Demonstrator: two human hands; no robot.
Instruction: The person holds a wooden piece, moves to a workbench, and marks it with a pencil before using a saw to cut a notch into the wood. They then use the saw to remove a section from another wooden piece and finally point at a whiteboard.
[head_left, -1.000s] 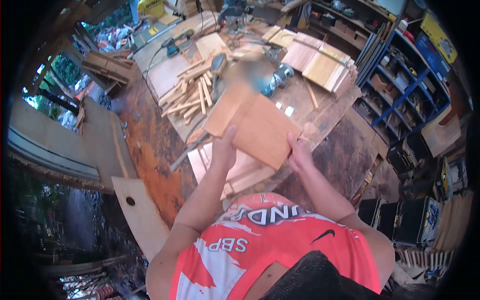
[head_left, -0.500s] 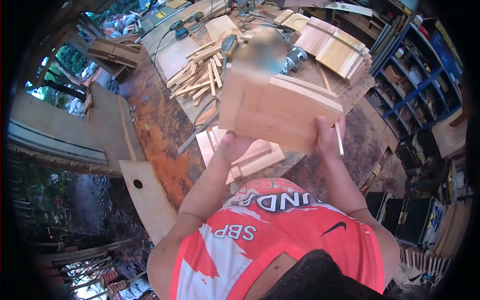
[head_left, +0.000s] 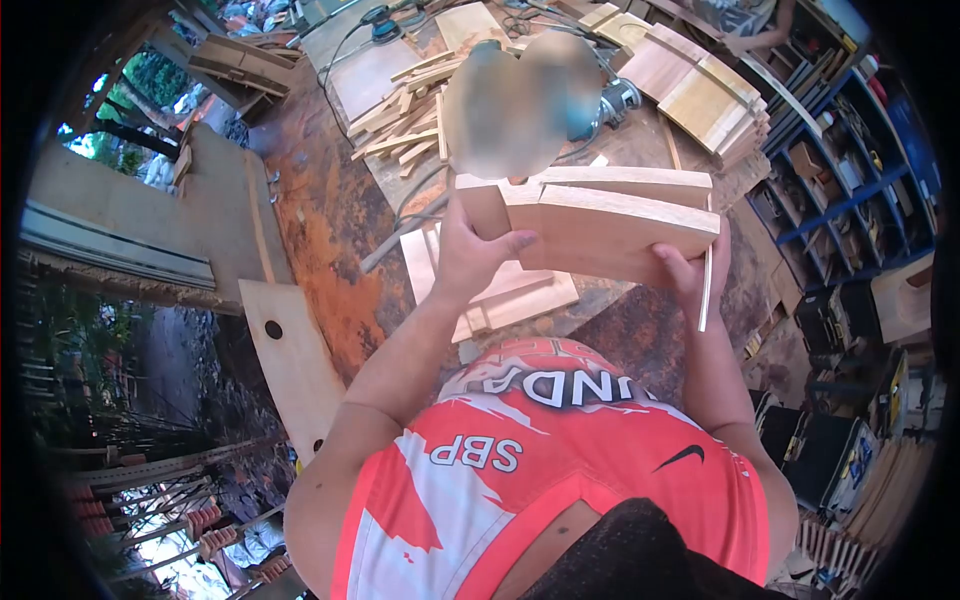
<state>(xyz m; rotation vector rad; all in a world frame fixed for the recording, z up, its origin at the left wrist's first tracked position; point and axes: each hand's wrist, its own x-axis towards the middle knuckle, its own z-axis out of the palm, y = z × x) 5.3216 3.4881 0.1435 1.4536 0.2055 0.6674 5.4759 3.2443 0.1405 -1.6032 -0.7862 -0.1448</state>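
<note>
left hand [head_left: 472, 255] and right hand [head_left: 692, 272] curled closed, gripping wooden boards [head_left: 610, 228] between them. well right of right hand: blue shelf unit [head_left: 815, 225], compartments holding assorted items, too small to identify.

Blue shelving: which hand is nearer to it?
Right: the right hand grips the boards at the end toward the shelving; the left hand holds the opposite end, farther off.

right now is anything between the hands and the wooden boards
Nothing visible blocks the left hand or right hand: both touch the wooden boards directly. A thin wood strip sits at the boards' right end.
</note>
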